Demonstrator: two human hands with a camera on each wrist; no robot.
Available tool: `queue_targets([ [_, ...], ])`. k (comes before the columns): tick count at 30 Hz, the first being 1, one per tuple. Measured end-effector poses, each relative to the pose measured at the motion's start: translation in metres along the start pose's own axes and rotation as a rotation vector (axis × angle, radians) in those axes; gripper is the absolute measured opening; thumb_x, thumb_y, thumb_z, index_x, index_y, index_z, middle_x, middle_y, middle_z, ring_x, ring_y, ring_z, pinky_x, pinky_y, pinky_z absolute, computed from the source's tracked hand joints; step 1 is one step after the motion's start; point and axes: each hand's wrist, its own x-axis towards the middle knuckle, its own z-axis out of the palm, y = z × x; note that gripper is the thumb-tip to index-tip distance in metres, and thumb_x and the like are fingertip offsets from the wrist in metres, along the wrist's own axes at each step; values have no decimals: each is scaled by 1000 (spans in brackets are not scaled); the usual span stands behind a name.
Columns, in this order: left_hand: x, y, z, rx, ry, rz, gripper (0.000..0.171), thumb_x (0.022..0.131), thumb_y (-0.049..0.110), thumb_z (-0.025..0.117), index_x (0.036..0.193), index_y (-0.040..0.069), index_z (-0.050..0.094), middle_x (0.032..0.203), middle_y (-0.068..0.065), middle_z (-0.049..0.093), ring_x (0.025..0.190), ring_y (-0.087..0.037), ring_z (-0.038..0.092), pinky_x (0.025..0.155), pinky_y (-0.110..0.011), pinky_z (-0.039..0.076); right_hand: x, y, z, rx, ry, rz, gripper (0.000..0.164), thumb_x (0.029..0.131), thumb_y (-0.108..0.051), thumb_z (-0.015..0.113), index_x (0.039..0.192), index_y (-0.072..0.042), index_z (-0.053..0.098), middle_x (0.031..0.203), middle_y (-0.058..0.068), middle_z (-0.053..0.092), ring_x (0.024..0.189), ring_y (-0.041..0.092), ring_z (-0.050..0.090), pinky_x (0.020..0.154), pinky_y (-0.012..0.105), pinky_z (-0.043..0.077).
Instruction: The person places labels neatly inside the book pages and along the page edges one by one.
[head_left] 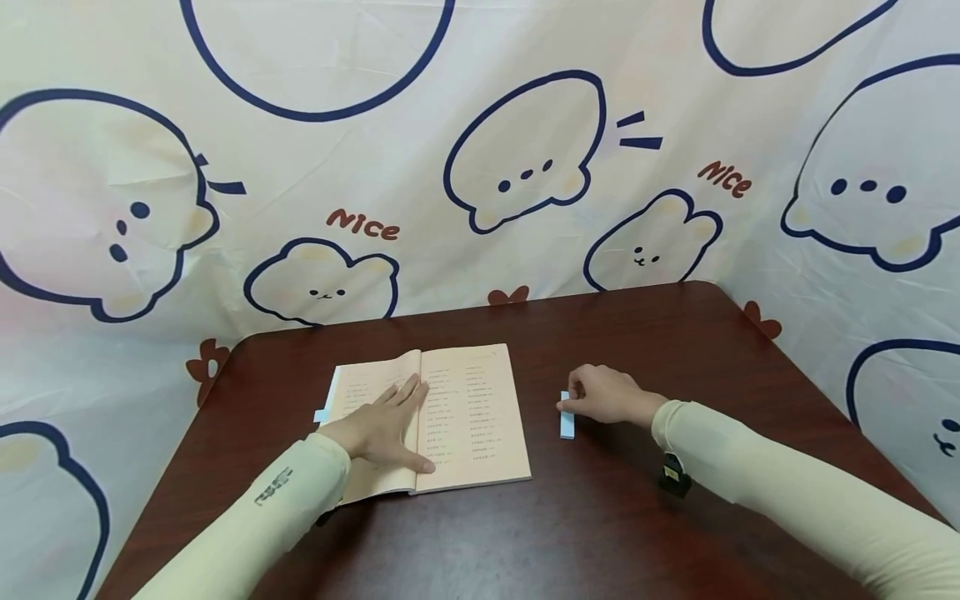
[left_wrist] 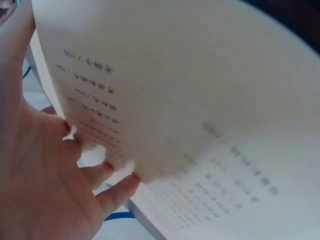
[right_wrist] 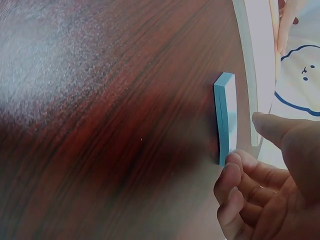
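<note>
One bear-printed cloth backdrop [head_left: 525, 33] hangs behind a dark-red wood-grain table [head_left: 525, 537]. On it, left of centre, an open book [head_left: 480, 425] shows printed pages. The left hand [head_left: 381, 429] rests with fingers spread straight across the left page and gutter. The right hand [head_left: 607, 394] has loosely bent fingers, thumb apart, at the blue sticky-note pad [head_left: 567, 427] right of the book. A small blue tab [head_left: 321, 415] juts from the left page's edge.
</note>
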Motion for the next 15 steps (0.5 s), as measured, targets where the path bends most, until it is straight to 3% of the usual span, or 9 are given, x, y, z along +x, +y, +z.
queue_targets([
  [10,1,1,4,-12,39,-27,133,67,77,76,165,16,9,172,-16,-1,156,-48,7,119,-70,21,1,2,-4,8,-22,1,30,92,-40,73,78,-15,62,63,-4,56,58,11,49,51,26,36],
  [15,-2,1,6,-48,61,-28,137,66,76,78,164,11,7,171,-18,0,157,-47,8,120,-66,23,-1,1,-3,37,-40,-22,29,88,-37,78,86,-14,60,67,-3,56,60,11,50,54,26,36],
])
